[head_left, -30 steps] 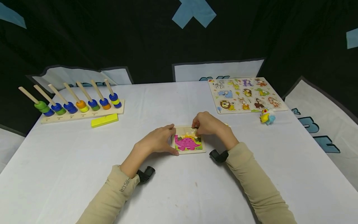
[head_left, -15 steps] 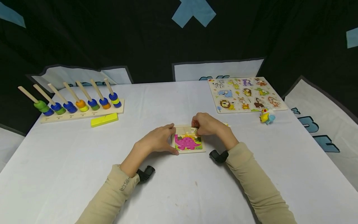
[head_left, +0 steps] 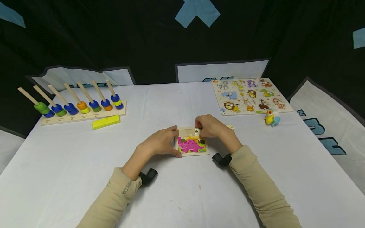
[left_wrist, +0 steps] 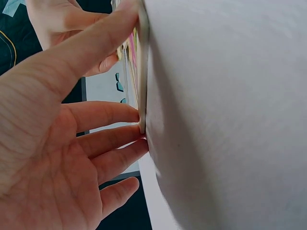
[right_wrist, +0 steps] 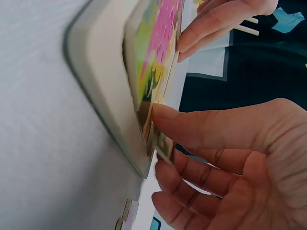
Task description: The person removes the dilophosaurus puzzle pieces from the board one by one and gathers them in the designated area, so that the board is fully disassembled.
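Observation:
A small wooden jigsaw puzzle board (head_left: 195, 154) with a pink dinosaur picture lies between both hands; bare wood shows along the upper part of its tray. My left hand (head_left: 155, 144) holds the board's left side, thumb at the near corner and fingertips at the far one. Over the board's upper right, my right hand (head_left: 211, 126) pinches a small puzzle piece (right_wrist: 164, 144) between thumb and fingers. That piece is tilted at the tray's edge in the right wrist view, partly hidden by the fingers.
Loose puzzle pieces (head_left: 230, 126) lie behind the right hand, mostly hidden. A wooden peg stacker (head_left: 82, 117) with coloured rings stands at the back left, a yellow block (head_left: 106, 122) before it. An animal puzzle board (head_left: 248, 101) and a small chick toy (head_left: 269, 118) are at the back right.
The piece in my right fingers has tilted, so its light, patterned face shows more. The right hand has shifted only slightly; the left hand and the board hold still.

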`<action>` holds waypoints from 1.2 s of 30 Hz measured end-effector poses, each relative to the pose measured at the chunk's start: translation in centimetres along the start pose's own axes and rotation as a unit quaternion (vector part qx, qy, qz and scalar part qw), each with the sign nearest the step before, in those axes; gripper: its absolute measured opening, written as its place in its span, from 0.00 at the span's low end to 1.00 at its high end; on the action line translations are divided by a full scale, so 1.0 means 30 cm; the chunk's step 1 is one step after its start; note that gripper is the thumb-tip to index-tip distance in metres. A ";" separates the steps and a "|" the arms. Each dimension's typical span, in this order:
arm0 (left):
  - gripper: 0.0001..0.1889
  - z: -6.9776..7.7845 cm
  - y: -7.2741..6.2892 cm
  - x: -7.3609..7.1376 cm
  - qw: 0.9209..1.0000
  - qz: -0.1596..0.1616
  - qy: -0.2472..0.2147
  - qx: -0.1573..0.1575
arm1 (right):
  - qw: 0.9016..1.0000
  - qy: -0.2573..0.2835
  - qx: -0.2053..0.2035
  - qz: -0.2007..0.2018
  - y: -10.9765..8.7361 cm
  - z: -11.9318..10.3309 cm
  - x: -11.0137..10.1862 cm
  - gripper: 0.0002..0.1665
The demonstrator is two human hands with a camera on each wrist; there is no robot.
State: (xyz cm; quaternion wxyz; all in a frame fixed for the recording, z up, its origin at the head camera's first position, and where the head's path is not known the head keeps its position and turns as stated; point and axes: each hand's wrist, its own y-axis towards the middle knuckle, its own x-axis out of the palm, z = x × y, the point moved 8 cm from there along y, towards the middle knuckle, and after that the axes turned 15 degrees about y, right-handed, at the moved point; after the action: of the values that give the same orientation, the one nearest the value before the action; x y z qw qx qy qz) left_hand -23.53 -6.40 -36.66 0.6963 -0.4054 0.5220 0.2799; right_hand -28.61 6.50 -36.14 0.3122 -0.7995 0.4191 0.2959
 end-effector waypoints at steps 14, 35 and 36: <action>0.36 -0.004 0.003 0.000 1.000 0.003 -0.005 0.002 | 1.000 0.006 -0.006 -0.020 0.003 -0.002 0.011 0.19; 0.33 -0.006 0.005 0.000 1.000 0.001 -0.006 0.003 | 0.994 0.067 -0.076 -0.044 -0.011 -0.008 -0.004 0.16; 0.34 -0.005 0.005 0.000 1.000 0.001 -0.005 0.003 | 0.993 0.075 -0.078 -0.044 -0.012 -0.008 -0.008 0.15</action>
State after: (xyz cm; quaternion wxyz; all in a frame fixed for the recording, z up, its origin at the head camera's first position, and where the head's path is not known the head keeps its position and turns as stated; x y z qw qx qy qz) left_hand -23.73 -6.47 -36.73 0.6997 -0.4015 0.5200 0.2809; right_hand -28.38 6.60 -35.74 0.2296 -0.8591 0.3811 0.2530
